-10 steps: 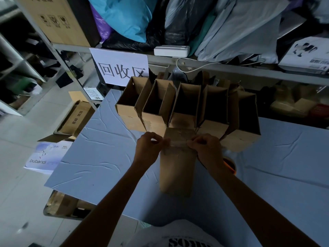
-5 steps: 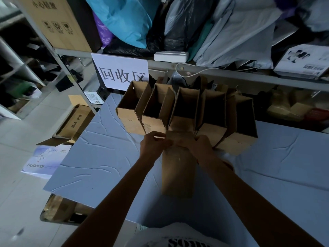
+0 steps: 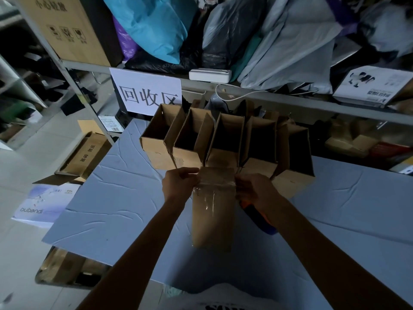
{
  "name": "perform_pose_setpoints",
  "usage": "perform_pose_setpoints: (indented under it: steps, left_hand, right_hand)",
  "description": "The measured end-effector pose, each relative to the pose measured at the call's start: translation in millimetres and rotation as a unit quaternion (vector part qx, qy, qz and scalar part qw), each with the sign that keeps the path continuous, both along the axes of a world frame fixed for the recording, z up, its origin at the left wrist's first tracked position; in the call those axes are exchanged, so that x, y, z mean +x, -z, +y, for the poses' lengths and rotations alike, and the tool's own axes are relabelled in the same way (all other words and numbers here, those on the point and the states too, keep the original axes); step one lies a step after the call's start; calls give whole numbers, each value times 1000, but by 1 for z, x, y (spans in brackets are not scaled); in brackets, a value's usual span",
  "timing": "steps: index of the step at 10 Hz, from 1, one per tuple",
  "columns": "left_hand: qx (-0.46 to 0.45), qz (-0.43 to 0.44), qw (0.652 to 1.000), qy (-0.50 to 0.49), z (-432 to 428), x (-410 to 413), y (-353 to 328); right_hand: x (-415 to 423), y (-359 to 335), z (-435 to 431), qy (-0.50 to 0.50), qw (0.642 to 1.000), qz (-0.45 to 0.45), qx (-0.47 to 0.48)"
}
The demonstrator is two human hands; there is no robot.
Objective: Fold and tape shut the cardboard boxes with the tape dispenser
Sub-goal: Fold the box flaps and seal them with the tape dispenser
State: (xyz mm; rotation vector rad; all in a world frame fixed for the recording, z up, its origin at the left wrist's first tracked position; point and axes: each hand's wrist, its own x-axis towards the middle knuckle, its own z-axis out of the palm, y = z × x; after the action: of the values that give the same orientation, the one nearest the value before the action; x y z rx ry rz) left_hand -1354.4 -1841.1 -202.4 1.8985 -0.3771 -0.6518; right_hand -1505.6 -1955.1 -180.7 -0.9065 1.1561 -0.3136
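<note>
Cardboard box (image 3: 212,220) lay flat and closed on the blue-grey table (image 3: 116,204), long side running toward the person. Clear tape (image 3: 214,186) crossed its far end, with another strip down the centre seam.

Since half a second earlier the hands had spread. Then they were nearly touching over the far end; now they sat at opposite edges and the taped top showed between them.

Left hand (image 3: 178,184) was at the far left corner, fingers curled, pinching the tape end against the box side. Right hand (image 3: 254,190) was at the far right corner, fingers curled round that edge.

Orange-and-blue tape dispenser (image 3: 259,219) lay on the table just right of the box, partly under the right forearm, and neither hand held it. A row of open boxes (image 3: 221,158) stood just behind, touching the closed box's far end. Beyond them a paper sign (image 3: 146,91) hung on the shelf (image 3: 290,101).
</note>
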Motion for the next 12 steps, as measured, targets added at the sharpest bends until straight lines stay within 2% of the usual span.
perform_pose_setpoints:
  steps: [1,2,3,4,5,7,8,9,10,11,12]
  left_hand:
    - [3,11,1000,-18,-3,-2,-2]
    - [6,15,1000,-19,-6,-8,-4]
    - [14,0,1000,-6,-7,-11,-6]
    - [25,-27,999,0,-8,-12,-7]
    - [42,-45,998,0,-11,-14,-7]
    - [66,-85,994,4,-13,-18,-10]
    - [62,-57,996,6,-10,-21,-10]
    - [63,52,997,-9,2,-29,0]
    - [-3,149,988,-31,16,-42,10]
    - [-9,166,986,11,32,-56,25]
    - [-52,150,985,67,55,-68,40]
  right_hand:
    - [-2,-1,6,-56,998,-11,-33]
    - [4,6,14,-59,989,84,-110]
    - [4,8,15,-38,984,93,-147]
    - [-3,3,10,-36,995,34,-89]
    - [-7,-3,6,-40,998,14,-50]
    - [-12,-2,8,-38,999,-2,-39]
    - [-12,2,10,-33,997,-4,-70]
    - [-20,16,12,-20,997,-35,-69]
    - [-41,41,21,-86,989,-59,-106]
    - [-58,69,36,-195,954,-13,-227]
    - [-65,84,57,-174,943,11,-283]
